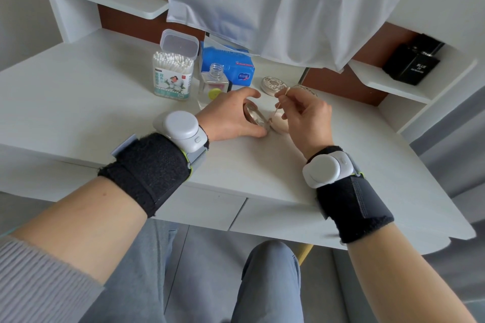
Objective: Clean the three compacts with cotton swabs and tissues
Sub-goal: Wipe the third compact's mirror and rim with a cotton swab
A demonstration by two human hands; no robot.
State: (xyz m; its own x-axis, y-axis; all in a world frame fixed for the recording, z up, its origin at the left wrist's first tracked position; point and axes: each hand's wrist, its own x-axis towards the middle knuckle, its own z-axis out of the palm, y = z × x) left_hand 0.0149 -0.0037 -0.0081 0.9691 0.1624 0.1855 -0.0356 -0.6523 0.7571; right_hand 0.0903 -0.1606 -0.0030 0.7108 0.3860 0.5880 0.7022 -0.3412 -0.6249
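Black box (412,63) reads "BLUE"; left fingers (252,94) clasp open compact (258,119), right fingers (292,102) pinch swab (280,102).

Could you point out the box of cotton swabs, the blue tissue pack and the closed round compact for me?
Box of cotton swabs (172,78): head view, on its printed front label.
Blue tissue pack (231,60): head view, on its blue top face.
Closed round compact (273,84): head view, on the middle of its patterned lid.

Glossy mirrored compact lid (254,117), matt white desk (105,102), clear plastic swab box (173,73), white cloth (275,8)
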